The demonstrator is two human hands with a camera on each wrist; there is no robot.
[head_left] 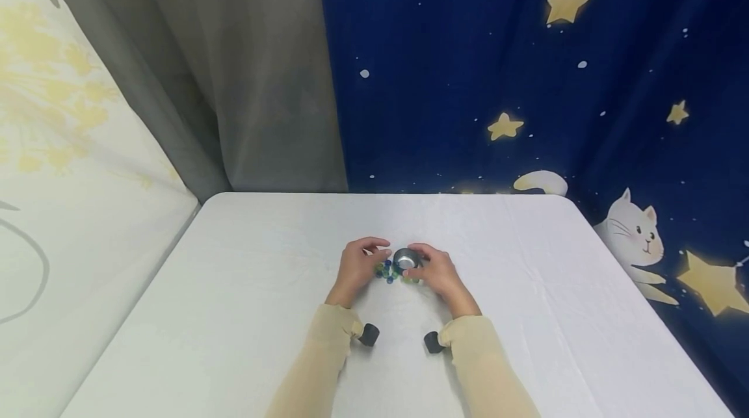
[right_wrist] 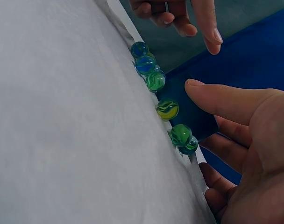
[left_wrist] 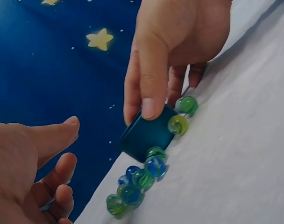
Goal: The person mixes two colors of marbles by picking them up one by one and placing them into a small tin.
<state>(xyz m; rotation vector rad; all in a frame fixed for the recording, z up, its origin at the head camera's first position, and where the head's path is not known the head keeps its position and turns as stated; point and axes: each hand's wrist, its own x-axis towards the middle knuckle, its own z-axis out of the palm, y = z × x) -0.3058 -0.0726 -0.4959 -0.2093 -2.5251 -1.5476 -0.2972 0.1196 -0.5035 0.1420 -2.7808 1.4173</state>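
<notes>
In the head view a small round metal tin [head_left: 406, 259] stands upright on the white table, open side up. My right hand [head_left: 437, 270] grips it by the rim, thumb on the near side and fingers on the far side. Several glass marbles [head_left: 386, 272], green, blue and yellow, lie around its near and left sides. The left wrist view shows these marbles [left_wrist: 143, 179] clustered against the tin's [left_wrist: 149, 133] wall. Left of them my left hand [head_left: 359, 265] hovers with loosely bent fingers, holding nothing. A yellow-green marble [right_wrist: 167, 109] sits close to the tin in the right wrist view.
The white-covered table [head_left: 263, 340] reaches back to a grey curtain [head_left: 275, 80] and a dark blue curtain [head_left: 445, 67] with stars. A black wrist device [head_left: 369, 335] sits at the left cuff, and another black device [head_left: 433, 342] at the right cuff.
</notes>
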